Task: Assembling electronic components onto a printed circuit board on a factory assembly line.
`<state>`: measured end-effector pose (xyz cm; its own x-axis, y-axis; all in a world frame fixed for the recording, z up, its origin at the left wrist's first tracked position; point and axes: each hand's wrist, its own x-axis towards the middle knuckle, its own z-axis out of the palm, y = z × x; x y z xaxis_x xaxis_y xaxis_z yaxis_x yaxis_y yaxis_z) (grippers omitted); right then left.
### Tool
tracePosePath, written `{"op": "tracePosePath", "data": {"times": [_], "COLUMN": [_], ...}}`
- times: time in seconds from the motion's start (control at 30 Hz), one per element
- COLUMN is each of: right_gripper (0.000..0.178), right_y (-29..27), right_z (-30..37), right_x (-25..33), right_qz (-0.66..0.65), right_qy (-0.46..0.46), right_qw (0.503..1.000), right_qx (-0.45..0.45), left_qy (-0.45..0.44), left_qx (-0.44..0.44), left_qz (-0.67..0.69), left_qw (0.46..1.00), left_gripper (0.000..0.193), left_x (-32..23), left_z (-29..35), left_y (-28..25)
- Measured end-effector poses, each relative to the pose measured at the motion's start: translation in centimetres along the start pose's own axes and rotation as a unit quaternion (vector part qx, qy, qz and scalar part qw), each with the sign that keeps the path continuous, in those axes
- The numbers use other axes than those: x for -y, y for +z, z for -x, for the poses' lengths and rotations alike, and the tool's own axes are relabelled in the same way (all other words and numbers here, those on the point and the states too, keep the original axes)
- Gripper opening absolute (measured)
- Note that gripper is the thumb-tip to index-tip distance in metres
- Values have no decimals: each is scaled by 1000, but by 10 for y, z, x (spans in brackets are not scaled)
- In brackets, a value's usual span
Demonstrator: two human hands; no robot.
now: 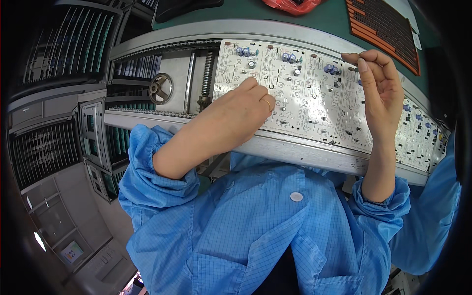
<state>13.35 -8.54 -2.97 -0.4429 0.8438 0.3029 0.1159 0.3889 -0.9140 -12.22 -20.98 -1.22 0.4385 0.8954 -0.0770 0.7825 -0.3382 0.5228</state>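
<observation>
A row of white circuit boards (314, 105) lies in a metal conveyor frame, fitted with blue capacitors (288, 58) and other small parts. My left hand (241, 110), with a ring on one finger, is back up over the leftmost boards. Its fingers curl down toward the surface, and the tips are hidden beneath the hand. My right hand (383, 86) is raised over the boards farther right, palm partly turned up. Its thumb lies against the bent fingers; anything between them is too small to make out.
The conveyor's near metal rail (295, 150) runs in front of me. At the left are a handwheel (161, 88), a threaded spindle (206, 73) and racks of boards (64, 49). Beyond the far rail are a red plastic bag (292, 6) and an orange-edged tray (386, 34). A blue sleeve (427, 216) shows at right.
</observation>
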Motion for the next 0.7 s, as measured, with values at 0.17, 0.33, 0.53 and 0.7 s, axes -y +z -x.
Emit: {"op": "tracePosePath", "data": {"times": [0.17, 0.33, 0.53, 0.7], "right_gripper": [19, 18, 17, 16], "right_y": [3, 6, 9, 13], "right_z": [-1, 3, 5, 3], "right_x": [5, 13, 15, 8], "right_qz": [-47, -89, -133, -131], "right_qy": [17, 51, 87, 104], "right_qw": [999, 995, 987, 985], "right_qx": [-6, 5, 20, 38], "left_qy": [17, 19, 16, 120], "left_qx": [-18, 3, -171, -327], "left_qz": [-37, 5, -93, -247], "left_qw": [999, 1000, 981, 904], "left_gripper": [11, 20, 14, 15], "left_x": [-2, -4, 29, 87], "left_z": [1, -2, -68, -155], "left_y": [0, -11, -50, -70]}}
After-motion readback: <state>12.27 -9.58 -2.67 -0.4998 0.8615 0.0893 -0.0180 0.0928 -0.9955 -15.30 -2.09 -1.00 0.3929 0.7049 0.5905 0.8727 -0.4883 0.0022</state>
